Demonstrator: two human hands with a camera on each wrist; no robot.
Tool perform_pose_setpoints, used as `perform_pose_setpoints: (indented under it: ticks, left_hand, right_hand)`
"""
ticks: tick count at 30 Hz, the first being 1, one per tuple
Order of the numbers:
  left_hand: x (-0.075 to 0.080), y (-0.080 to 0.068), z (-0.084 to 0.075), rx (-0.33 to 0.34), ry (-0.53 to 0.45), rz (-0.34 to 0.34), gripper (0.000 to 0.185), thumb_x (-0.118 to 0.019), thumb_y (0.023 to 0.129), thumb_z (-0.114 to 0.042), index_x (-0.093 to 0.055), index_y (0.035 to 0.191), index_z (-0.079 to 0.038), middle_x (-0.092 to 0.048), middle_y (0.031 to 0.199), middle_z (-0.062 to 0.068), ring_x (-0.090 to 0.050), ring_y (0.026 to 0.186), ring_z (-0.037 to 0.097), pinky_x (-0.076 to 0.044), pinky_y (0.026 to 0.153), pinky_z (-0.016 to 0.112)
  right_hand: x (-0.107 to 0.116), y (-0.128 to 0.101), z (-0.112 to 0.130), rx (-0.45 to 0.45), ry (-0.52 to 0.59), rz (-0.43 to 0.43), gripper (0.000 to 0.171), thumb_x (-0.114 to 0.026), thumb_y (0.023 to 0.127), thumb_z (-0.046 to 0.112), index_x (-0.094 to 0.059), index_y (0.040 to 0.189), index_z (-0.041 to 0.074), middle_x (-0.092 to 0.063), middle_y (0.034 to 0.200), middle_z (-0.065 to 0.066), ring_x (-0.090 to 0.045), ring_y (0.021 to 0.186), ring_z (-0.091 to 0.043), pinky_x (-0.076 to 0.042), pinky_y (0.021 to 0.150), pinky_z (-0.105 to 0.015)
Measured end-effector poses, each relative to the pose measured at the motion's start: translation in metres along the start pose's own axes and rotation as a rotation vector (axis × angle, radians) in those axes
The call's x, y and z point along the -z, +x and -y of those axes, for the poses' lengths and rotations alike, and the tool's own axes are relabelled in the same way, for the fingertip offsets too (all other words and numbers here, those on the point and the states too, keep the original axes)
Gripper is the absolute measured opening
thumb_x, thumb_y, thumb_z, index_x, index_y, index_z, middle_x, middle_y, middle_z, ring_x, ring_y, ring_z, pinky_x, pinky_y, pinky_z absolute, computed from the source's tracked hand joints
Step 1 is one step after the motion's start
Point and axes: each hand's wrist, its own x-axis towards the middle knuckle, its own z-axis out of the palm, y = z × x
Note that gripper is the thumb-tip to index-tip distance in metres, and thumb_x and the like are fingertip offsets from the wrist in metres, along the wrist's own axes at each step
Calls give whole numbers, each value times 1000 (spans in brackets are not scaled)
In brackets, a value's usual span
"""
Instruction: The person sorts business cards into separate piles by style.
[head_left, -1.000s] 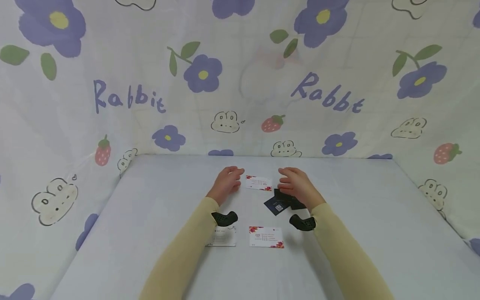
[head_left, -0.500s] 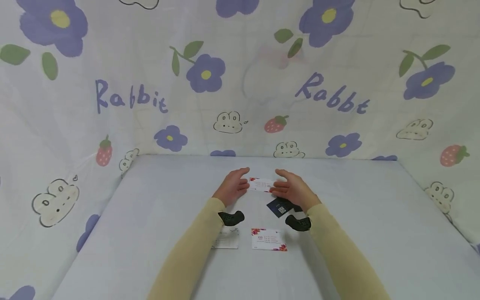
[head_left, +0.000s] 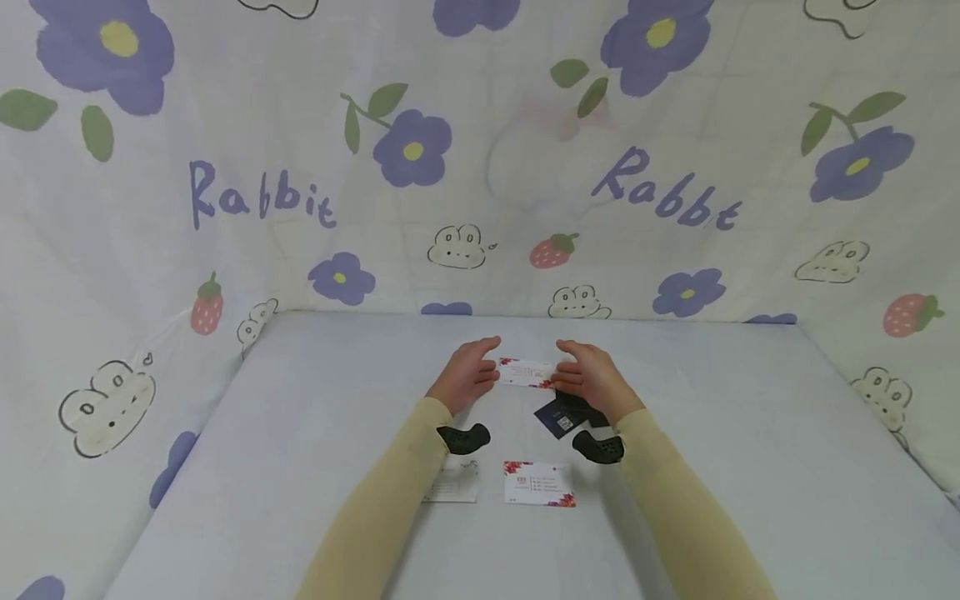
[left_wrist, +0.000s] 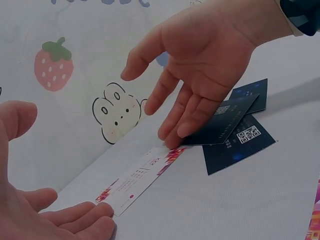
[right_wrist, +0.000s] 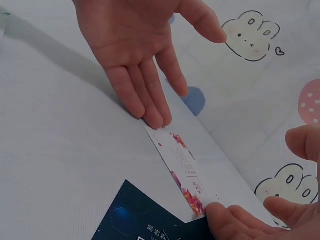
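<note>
- The white business card (head_left: 527,372) lay flat on the tabletop (head_left: 300,433), between both hands
- Left hand (head_left: 468,375) and right hand (head_left: 588,377) had straight fingers touching its ends; neither grip had closed
- Uneven pressure could probably slide it onto the dark cards (head_left: 564,414)

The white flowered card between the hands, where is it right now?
Head view, table's far middle: the white flowered card lies flat between left hand and right hand fingertips, beyond the dark cards.
</note>
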Motion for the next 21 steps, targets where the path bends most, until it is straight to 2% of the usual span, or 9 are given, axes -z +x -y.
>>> perform_pose_setpoints:
  ticks: [3,10,15,21]
  left_hand:
    - [0,-2,-2,5,0,-11,71,-58,102,-44,-32,159,-12,-42,156,23,-51,138,33,-38,121,44]
    - [5,0,-1,17,-5,-25,70,-58,102,-45,-34,158,-11,-45,154,23,-51,138,34,-39,121,44]
    - [9,1,2,26,-19,-37,71,-58,102,-45,-33,158,-10,-47,152,22,-53,136,33,-41,120,42]
    - [10,-1,3,32,-27,-40,71,-58,102,-45,-32,158,-10,-47,152,22,-53,136,32,-41,120,41]
  right_hand:
    - [0,2,0,-13,19,9,75,-50,105,41,-15,163,9,-39,158,-25,-54,133,-32,-56,100,-28]
    - [0,5,-2,-20,69,32,68,-48,106,41,-21,164,17,-37,161,-23,-54,132,-33,-56,78,-17]
    - [1,6,-3,-24,92,55,69,-49,105,43,-22,164,17,-36,161,-24,-54,131,-33,-54,77,-17]
    - [2,2,-1,-24,104,72,74,-49,105,45,-19,164,13,-39,159,-25,-56,122,-26,-50,76,-17]
